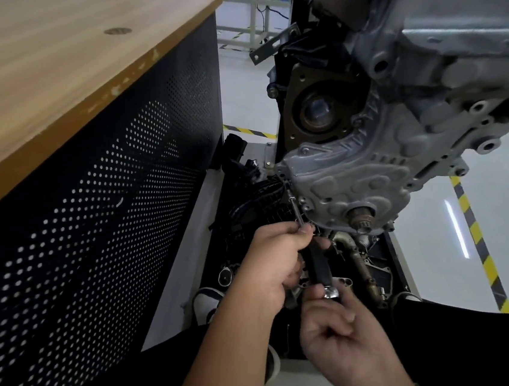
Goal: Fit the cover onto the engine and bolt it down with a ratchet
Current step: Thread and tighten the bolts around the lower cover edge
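- Workbench (46, 73) fills our nine to eleven o'clock: a wooden top with a chipped edge over a black perforated metal side panel (109, 224).
- At our one to three o'clock we see the grey cast engine (439, 47) hanging above the pale floor (502, 229), which carries a yellow and black striped line (478, 244).
- We find the cover (349, 182) seated against the engine's lower end, near the centre of our view, with a splined shaft stub (361, 217) poking through it toward five o'clock.
- Below the cover, at six o'clock, loose engine parts (368, 269) lie on a dark tray.
- Our left hand (273, 260) sits just below centre, fingers curled, pinching the head end of the ratchet (317, 261) at the base of a thin extension bar (296, 210).
- That bar runs up toward twelve o'clock and meets the cover's left edge.
- Our right hand (340, 334), at six o'clock, curls its fingers round the ratchet's black handle near the chrome butt end.
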`<state>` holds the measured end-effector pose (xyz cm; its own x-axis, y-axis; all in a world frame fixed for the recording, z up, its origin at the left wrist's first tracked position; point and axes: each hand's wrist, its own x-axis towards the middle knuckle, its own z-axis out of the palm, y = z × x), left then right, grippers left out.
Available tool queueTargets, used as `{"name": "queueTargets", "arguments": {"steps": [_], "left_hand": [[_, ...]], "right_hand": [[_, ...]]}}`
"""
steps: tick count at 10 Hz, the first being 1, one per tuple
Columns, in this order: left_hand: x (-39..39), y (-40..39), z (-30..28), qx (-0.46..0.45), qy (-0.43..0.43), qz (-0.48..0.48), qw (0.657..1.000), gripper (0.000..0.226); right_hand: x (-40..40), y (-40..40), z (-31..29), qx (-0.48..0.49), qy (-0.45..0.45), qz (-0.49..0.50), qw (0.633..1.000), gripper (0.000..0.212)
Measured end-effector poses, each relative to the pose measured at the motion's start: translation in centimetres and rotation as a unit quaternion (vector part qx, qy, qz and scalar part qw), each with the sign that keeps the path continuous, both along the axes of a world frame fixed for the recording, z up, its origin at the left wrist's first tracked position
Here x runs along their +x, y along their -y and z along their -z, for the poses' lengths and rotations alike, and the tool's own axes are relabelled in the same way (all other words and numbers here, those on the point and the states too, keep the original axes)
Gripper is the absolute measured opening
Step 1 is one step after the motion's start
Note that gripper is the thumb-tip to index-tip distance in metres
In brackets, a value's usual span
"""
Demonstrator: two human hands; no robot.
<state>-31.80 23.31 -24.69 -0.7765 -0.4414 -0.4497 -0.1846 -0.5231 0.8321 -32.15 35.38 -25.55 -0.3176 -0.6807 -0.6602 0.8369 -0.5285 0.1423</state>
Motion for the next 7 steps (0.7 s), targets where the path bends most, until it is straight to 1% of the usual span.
{"name": "queueTargets", "arguments": {"steps": [1, 2, 3, 4, 5, 6, 7], "left_hand": [[-0.1, 0.0, 0.1, -0.014, 0.029, -0.033, 0.999, 0.014], [-0.1, 0.4, 1.1, -0.014, 0.028, -0.091, 0.995, 0.019], [0.1, 0.5, 1.4, 0.007, 0.017, -0.115, 0.993, 0.01], [0.4, 0.9, 1.1, 0.04, 0.0, -0.061, 0.997, 0.013], [0.0, 0.8, 1.1, 0.017, 0.0, -0.003, 1.0, 0.014], [-0.2, 0.4, 1.3, -0.008, 0.008, -0.044, 0.999, 0.01], [-0.2, 0.5, 2.0, -0.039, 0.022, -0.096, 0.994, 0.012]], "right_hand": [[1.0, 0.7, -0.1, -0.009, -0.022, 0.004, 1.0, 0.034], [2.1, 0.9, 1.2, 0.433, -0.523, -0.099, 0.727, 0.042], [2.1, 0.8, 2.1, 0.504, -0.658, -0.11, 0.549, 0.034], [1.5, 0.8, 0.6, 0.319, -0.397, -0.057, 0.859, 0.029], [0.0, 0.1, -0.2, -0.003, -0.028, 0.006, 1.0, 0.039], [0.7, 0.3, -0.2, 0.085, -0.167, -0.001, 0.982, 0.033], [1.4, 0.4, 0.9, 0.396, -0.489, -0.039, 0.777, 0.029]]}}
